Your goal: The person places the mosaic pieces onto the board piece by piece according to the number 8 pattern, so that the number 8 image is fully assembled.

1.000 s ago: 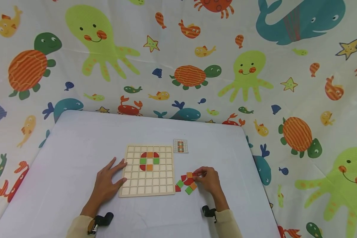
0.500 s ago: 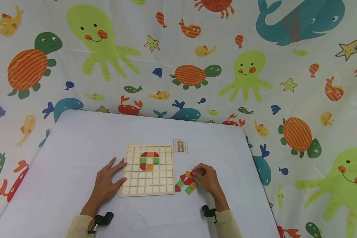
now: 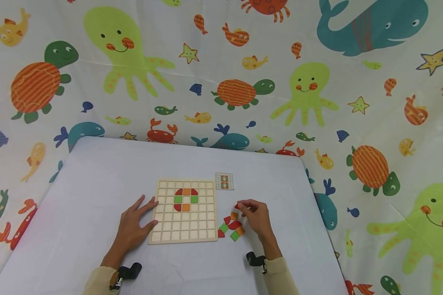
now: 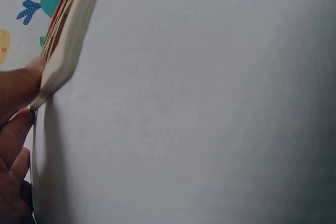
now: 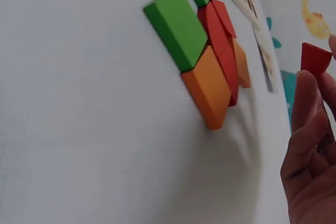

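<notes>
My left hand [image 3: 132, 223] lies spread along the left edge of a wooden grid board [image 3: 181, 226], fingertips and thumb touching its frame. In the left wrist view, the thumb [image 4: 21, 85] sits against the board's pale edge [image 4: 71, 45]. On the grid, red rounded-corner tiles, orange tiles and green tiles [image 3: 194, 199] form a ring. My right hand [image 3: 258, 217] pinches a red tile [image 5: 315, 59] with one curved side between thumb and fingers, raised just beyond the loose pile. Among the loose tiles are green [image 5: 178, 30], orange [image 5: 210, 87] and red [image 5: 217, 27] ones, right of the board.
A small printed card [image 3: 224, 181] with a gridded coloured pattern lies by the board's far right corner. The white-covered table [image 3: 133, 164] backs onto a hanging cloth [image 3: 206, 53] printed with sea animals.
My right hand has lifted the red tile from the pile's far side and moved slightly away from me. The nearby orange and red tiles shifted slightly. My left hand stays at the board.
</notes>
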`<state>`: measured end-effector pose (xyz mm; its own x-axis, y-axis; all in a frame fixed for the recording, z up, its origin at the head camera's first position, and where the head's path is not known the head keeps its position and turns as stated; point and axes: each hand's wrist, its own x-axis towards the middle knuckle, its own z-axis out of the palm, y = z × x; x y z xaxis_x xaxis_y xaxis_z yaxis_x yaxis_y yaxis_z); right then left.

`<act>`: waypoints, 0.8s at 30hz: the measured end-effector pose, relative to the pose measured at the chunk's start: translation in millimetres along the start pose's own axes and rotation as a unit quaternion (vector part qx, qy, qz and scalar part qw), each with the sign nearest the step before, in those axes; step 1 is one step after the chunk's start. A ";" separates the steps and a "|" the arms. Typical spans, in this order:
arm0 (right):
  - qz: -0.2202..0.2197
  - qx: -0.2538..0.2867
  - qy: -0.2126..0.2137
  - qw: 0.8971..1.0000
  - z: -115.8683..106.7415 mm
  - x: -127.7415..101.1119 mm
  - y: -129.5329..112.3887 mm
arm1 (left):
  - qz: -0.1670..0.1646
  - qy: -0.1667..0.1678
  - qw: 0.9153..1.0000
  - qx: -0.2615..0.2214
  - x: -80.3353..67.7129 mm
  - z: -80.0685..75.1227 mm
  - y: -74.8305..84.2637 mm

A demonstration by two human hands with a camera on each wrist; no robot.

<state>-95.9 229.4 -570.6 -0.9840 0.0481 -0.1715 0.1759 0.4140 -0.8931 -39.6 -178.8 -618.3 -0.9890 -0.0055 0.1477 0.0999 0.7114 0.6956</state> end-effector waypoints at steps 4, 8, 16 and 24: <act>0.011 0.016 0.006 1.000 -0.2 0.8 8.3 | 0.000 0.000 1.000 0.001 0.3 -0.1 1.0; 0.018 0.007 0.030 0.999 1.9 0.7 9.4 | 0.001 -0.001 1.000 0.002 0.2 -0.1 1.5; 0.014 0.003 0.030 0.999 18.1 2.8 -0.2 | 0.003 0.002 1.000 0.000 -0.7 -0.4 1.5; -0.041 0.018 -0.016 0.999 49.9 3.7 -18.7 | 0.002 0.003 1.000 0.000 -0.2 -0.8 2.3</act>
<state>-101.5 176.5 -575.3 -0.9940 -0.0136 -0.1089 0.0954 0.3825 -0.9190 -39.2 -177.7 -616.1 -0.9880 -0.0072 0.1541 0.1033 0.7114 0.6952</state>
